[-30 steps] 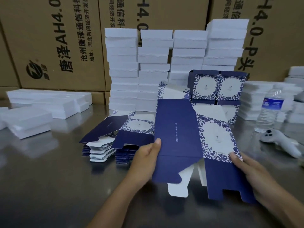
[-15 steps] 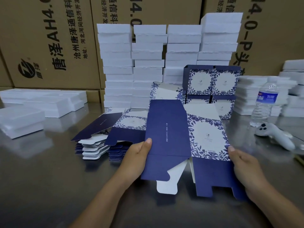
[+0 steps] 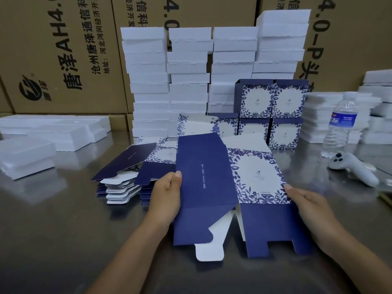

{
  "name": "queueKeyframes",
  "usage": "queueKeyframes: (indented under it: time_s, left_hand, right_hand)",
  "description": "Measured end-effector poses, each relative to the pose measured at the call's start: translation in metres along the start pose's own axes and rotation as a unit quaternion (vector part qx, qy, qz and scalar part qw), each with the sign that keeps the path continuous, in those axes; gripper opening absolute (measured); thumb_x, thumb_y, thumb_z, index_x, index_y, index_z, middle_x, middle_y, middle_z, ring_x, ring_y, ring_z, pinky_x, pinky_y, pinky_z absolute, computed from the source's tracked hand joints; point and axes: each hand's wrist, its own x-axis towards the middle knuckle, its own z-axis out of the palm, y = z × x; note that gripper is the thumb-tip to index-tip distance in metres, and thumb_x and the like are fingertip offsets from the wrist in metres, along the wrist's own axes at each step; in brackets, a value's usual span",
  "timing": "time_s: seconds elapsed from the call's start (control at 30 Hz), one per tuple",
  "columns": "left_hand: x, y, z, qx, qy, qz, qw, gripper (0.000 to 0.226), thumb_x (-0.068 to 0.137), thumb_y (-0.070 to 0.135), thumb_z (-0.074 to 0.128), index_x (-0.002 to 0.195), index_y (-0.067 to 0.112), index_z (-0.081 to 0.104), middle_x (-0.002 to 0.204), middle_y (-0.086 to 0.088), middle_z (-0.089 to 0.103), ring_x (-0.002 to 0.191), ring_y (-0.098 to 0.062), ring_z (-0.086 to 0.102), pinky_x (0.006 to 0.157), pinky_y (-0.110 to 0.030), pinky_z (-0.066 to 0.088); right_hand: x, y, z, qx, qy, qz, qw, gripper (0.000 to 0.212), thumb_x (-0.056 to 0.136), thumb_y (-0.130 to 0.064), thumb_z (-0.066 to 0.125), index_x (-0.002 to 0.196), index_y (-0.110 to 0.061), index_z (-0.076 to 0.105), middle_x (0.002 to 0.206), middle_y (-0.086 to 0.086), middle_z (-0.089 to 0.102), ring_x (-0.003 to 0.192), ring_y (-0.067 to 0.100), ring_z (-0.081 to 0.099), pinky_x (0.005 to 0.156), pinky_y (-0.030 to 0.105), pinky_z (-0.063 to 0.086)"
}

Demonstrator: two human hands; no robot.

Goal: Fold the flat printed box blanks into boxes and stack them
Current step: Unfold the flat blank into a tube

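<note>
A navy and white floral box blank (image 3: pixel 224 183), partly opened into a sleeve, stands over the steel table in front of me. My left hand (image 3: pixel 167 196) grips its left edge, thumb on the plain navy panel. At the lower right edge of the floral panel my right hand (image 3: pixel 307 206) holds it, thumb on top. Its bottom flaps hang loose toward me. To the left lies a pile of flat blanks (image 3: pixel 127 179). Several folded boxes (image 3: pixel 273 111) are stacked in two rows behind the blank.
Tall stacks of white foam trays (image 3: pixel 191 81) stand at the back before brown cartons (image 3: pixel 59 56). More foam pieces (image 3: pixel 46 136) lie at the left and right. A water bottle (image 3: pixel 339 128) and a white controller (image 3: pixel 352 168) sit on the table (image 3: pixel 53 230) at the right.
Both hands kept their hold on the blank while it came slightly lower and nearer to me; the sleeve has opened a little more.
</note>
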Motion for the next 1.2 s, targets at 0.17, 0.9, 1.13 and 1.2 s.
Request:
queueKeyframes:
  time_s: [0.17,0.9,1.13,1.2]
  left_hand:
    - [-0.0022,0.0003,0.0009,0.000,-0.038,-0.007,0.999,0.044,0.102,0.029,0.039,0.091,-0.011,0.054,0.084,-0.014,0.062,0.074,-0.021,0.054,0.070,-0.034,0.042]
    - [-0.0016,0.0031,0.0012,0.015,-0.019,-0.019,1.000,0.035,0.100,0.025,0.042,0.078,0.000,0.051,0.071,-0.007,0.048,0.067,-0.017,0.043,0.061,-0.029,0.033]
    - [-0.0004,0.0053,0.0012,-0.060,0.010,-0.081,0.995,0.041,0.101,0.035,0.040,0.085,0.005,0.065,0.075,-0.004,0.063,0.068,-0.017,0.058,0.061,-0.027,0.045]
    - [0.0010,0.0031,-0.0005,-0.017,0.032,-0.058,0.998,0.042,0.101,0.031,0.041,0.084,-0.004,0.056,0.075,-0.011,0.052,0.067,-0.019,0.047,0.061,-0.029,0.036]
  right_hand:
    - [-0.0012,-0.0017,-0.0003,-0.010,0.006,0.013,1.000,0.040,0.096,-0.031,0.051,0.075,-0.005,0.073,0.074,0.003,0.074,0.062,0.016,0.067,0.068,0.033,0.050]
    - [0.0004,-0.0014,-0.0028,0.015,0.022,0.003,1.000,0.030,0.096,-0.024,0.052,0.078,-0.008,0.069,0.070,0.004,0.071,0.063,0.019,0.062,0.056,0.026,0.049]
    - [-0.0023,-0.0050,-0.0014,-0.002,0.006,-0.001,1.000,0.026,0.095,-0.020,0.053,0.079,-0.009,0.069,0.074,0.007,0.072,0.067,0.022,0.062,0.063,0.031,0.048]
    - [-0.0036,-0.0061,-0.0010,0.006,-0.001,0.010,1.000,0.026,0.094,-0.018,0.054,0.074,-0.012,0.069,0.073,0.005,0.072,0.066,0.021,0.063,0.062,0.029,0.049]
